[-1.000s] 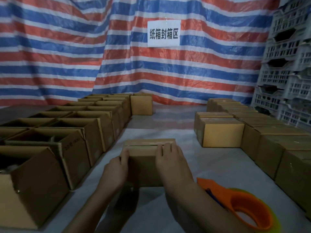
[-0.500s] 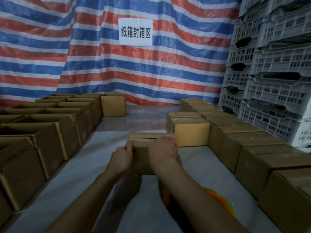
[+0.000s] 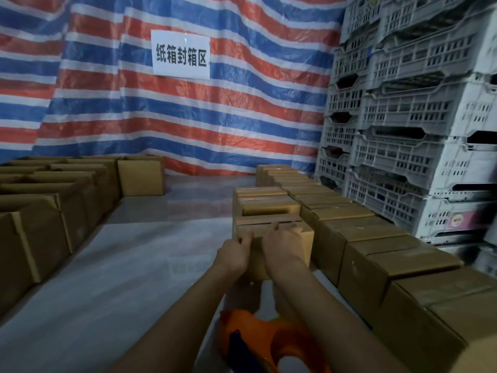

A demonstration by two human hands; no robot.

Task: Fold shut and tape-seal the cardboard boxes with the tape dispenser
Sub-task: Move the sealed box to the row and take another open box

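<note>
Box carried over to the right, now parked against the shut row!
The left grip (image 3: 234, 254) and right grip (image 3: 282, 246) both clasp the box (image 3: 258, 222) by its near top edge, flaps down, on the floor touching the closed boxes (image 3: 376, 238). It looks finished and filed. The dispenser (image 3: 258, 340) lies idle under the forearms. Open boxes (image 3: 40, 219) wait on the left, insides too dark to read, and crates (image 3: 403, 117) are stacked behind.

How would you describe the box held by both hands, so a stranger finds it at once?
Find the stacked grey crates on the right, then the row of closed boxes at their foot. The held box is on that row's inner side, and it alone has the left hand and right hand on its near top edge.
</note>
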